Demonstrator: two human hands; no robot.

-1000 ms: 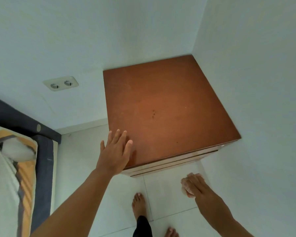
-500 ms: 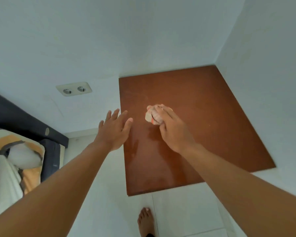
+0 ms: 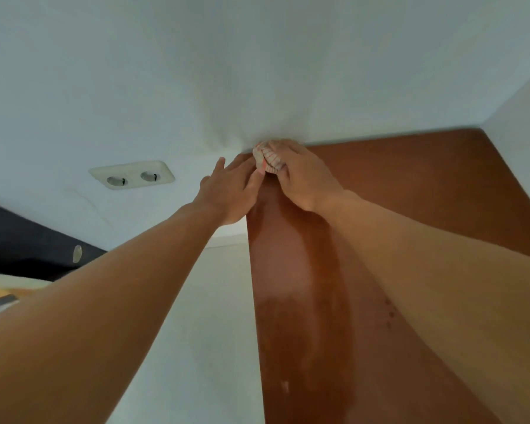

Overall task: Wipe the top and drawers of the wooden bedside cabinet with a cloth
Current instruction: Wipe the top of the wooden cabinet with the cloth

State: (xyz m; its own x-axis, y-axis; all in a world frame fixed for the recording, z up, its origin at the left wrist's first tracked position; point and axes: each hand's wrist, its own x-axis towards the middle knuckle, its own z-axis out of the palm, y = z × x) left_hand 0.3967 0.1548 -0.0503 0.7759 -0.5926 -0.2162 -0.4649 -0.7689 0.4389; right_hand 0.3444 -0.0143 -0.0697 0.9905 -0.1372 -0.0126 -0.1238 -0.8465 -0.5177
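Where cabinet (image 3: 410, 185) meets wall (image 3: 257, 71), cloth (image 3: 268, 162) inside right hand (image 3: 306, 179) grip

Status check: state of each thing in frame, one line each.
top: a few dark specks; drawers out of view.
cloth: bunched, at the top's back left corner by the wall.
right hand: grips cloth.
left hand: fingers straight, at the top's left edge beside cloth.
socket: nothing plugged in.

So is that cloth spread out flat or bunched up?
Bunched up: the cloth is a small wad gripped in the right hand.
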